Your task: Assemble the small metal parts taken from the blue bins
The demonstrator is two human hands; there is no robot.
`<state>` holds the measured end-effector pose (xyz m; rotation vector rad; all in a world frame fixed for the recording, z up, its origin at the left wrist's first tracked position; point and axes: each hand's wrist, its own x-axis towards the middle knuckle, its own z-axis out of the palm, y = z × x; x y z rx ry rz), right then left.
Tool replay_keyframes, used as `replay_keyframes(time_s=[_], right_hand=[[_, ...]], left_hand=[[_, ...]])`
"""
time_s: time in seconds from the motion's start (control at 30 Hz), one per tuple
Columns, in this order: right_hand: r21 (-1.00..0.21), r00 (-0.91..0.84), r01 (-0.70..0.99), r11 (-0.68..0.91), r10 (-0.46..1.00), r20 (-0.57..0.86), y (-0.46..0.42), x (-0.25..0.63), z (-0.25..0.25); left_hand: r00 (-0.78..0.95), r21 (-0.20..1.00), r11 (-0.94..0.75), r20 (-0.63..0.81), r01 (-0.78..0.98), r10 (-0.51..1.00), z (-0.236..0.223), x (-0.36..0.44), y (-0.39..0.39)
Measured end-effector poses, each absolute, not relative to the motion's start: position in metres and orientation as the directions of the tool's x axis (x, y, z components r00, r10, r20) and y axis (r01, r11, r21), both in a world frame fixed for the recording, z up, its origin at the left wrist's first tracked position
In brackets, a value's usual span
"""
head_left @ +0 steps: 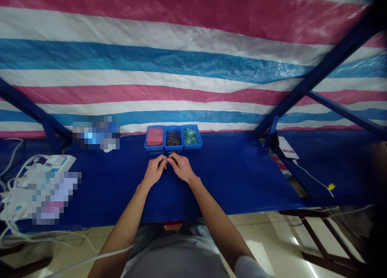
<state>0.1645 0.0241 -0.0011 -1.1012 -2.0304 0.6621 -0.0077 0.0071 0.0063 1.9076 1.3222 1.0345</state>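
My left hand [155,171] and my right hand [182,168] meet over the blue table, with fingertips pinched close together. Anything between those fingers is too small or hidden to make out. Just beyond them stand three blue bins side by side. The left bin [154,148] holds flat pink-red pieces [155,135]. Dark, thin pieces that look like screws [173,139] fill the middle bin [173,147]. Small green and clear pieces [190,136] lie in the right bin [193,146]. A few thin dark pieces [174,152] rest on the table by my fingertips.
White power strips and cables [18,193] crowd the table's left side, beside pixelated items [57,197]. Another blurred-out item [96,133] sits at the back left. Blue metal struts [290,94] frame a striped sheet [181,64]. A white phone-like device [287,147] charges at right.
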Motion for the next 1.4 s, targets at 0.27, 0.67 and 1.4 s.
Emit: replay_keyframes(time_s=[0.27,0.67,1.4], right_hand=[[-0.698,-0.412,0.474,0.537,0.836,0.363,0.0257,0.1642,-0.0054],[-0.713,-0.288,0.59,0.377,0.924,0.251,0.0265,0.1583,-0.0049],[-0.724,-0.354,0.472,0.504,0.86,0.367,0.0246,0.1627,-0.0013]], left_hand=[[0.186,0.823,-0.321,0.263,0.468,0.947,0.009,-0.0074,0.0063],[0.241,0.807,-0.341,0.253,0.481,0.937,0.0072,-0.0062,0.0077],[0.241,0.8,-0.342,0.252,0.493,0.937,0.0071,-0.0067,0.0071]])
